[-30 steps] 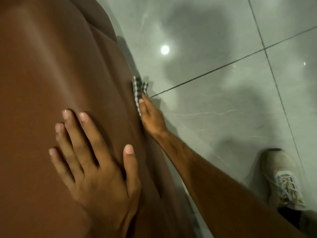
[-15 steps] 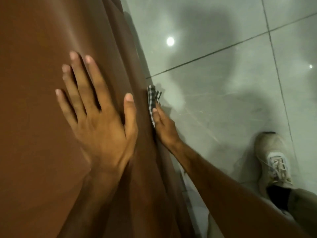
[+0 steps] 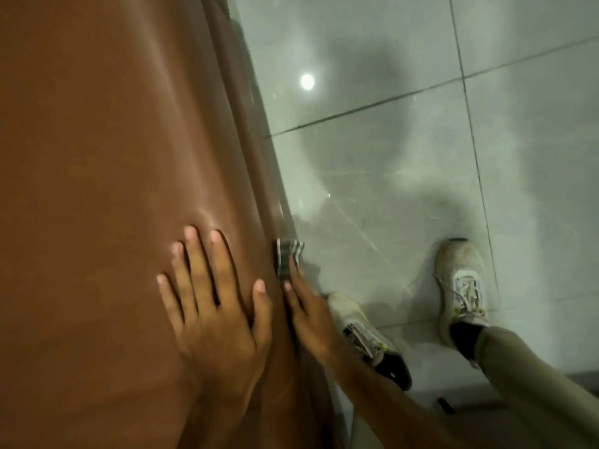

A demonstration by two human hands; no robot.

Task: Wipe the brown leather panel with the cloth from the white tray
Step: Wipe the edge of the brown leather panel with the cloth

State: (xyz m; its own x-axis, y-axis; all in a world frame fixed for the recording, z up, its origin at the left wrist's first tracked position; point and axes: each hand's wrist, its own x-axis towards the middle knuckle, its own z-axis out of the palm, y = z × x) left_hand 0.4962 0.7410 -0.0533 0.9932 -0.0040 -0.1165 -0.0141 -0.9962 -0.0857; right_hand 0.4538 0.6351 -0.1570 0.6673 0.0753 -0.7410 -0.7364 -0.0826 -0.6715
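Observation:
The brown leather panel (image 3: 113, 189) fills the left half of the view, its right edge running down toward the floor. My left hand (image 3: 214, 306) lies flat on the panel with fingers spread, holding nothing. My right hand (image 3: 308, 319) presses a black-and-white checked cloth (image 3: 288, 257) against the panel's right side edge; the cloth sticks out beyond my fingertips. Most of the cloth is hidden under my fingers. The white tray is not in view.
A glossy grey tiled floor (image 3: 405, 140) with a ceiling-light reflection lies to the right. My two feet in worn white sneakers (image 3: 463, 286) (image 3: 366, 335) stand on it close to the panel's edge, with a khaki trouser leg (image 3: 531, 377) at lower right.
My right hand has slid the cloth down along the panel's side edge toward me. My left hand has shifted on the panel face. A second shoe has come into view.

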